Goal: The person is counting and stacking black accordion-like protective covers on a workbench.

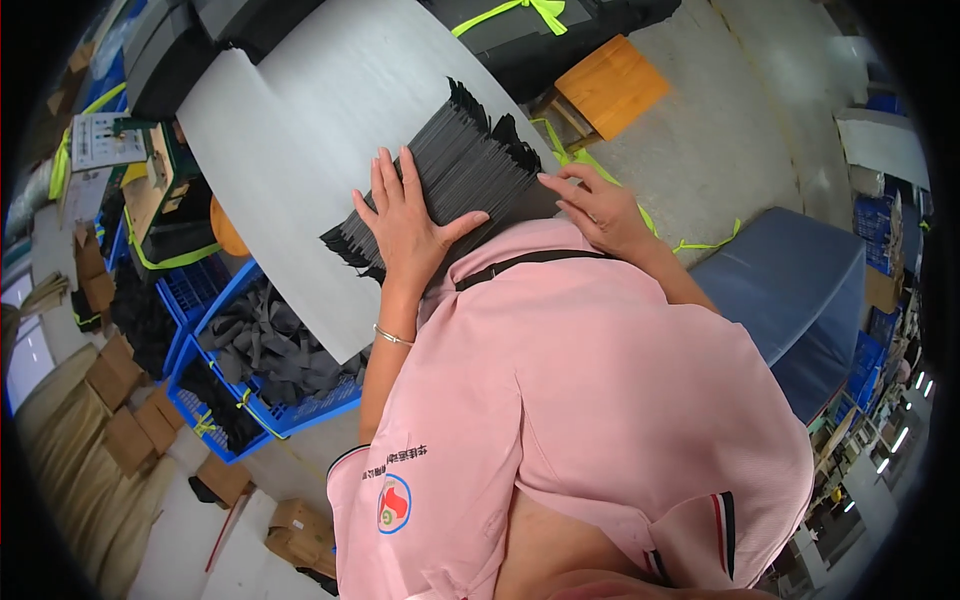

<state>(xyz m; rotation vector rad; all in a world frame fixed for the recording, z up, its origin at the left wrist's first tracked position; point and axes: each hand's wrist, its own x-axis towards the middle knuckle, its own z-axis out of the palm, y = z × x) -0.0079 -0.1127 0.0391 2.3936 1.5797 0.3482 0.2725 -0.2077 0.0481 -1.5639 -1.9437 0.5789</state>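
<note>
A long stack of thin dark grey fabric pieces [460, 160], standing on edge and packed side by side, lies slantwise on the white tabletop [300, 130] against my waist. Its two ends look ragged and black. Across the near left part of the stack, my left hand [405, 215] rests flat with fingers spread and thumb pointing right. At the right end of the stack my right hand [605, 210] has its index fingertip by the ragged edge. Its fingers are partly bent and apart, and I see nothing held in them.
Blue plastic crates [310, 405] filled with dark fabric scraps stand left of the table. A wooden stool [612, 88] is beyond its right side. Dark bundles tied with yellow-green strips [515, 15] lie at the far edge. A blue-grey covered block [785, 290] stands at my right.
</note>
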